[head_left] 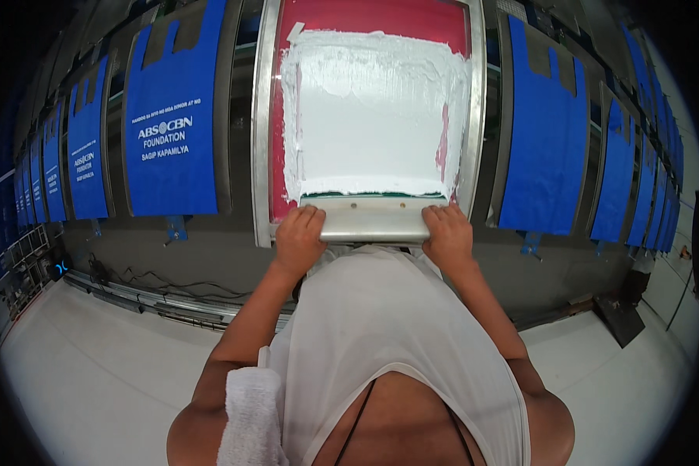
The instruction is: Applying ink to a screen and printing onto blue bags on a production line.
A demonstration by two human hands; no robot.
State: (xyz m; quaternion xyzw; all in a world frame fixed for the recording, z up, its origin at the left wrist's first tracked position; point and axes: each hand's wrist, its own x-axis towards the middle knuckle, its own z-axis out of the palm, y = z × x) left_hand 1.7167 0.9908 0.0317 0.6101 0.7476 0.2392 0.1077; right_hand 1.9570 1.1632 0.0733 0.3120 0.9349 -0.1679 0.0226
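A wide metal-handled squeegee [377,221] lies across the near end of a screen-printing frame [262,116]. My left hand [300,236] is closed round its left end, and my right hand [448,234] grips the right end. Thick white ink [373,116] covers most of the mesh, with ridges along both sides and the far edge. Around the ink the screen shows a red border [380,17]. A dark green blade edge shows between the squeegee's metal and the ink. What lies beneath the screen is hidden.
Blue bag-shaped fabric pieces lie on boards in rows; the nearest are a printed left piece [171,171] and a plain right piece [542,155]. Metal rails [155,303] and loose cables run low at the left. A dark panel [620,320] leans at the right.
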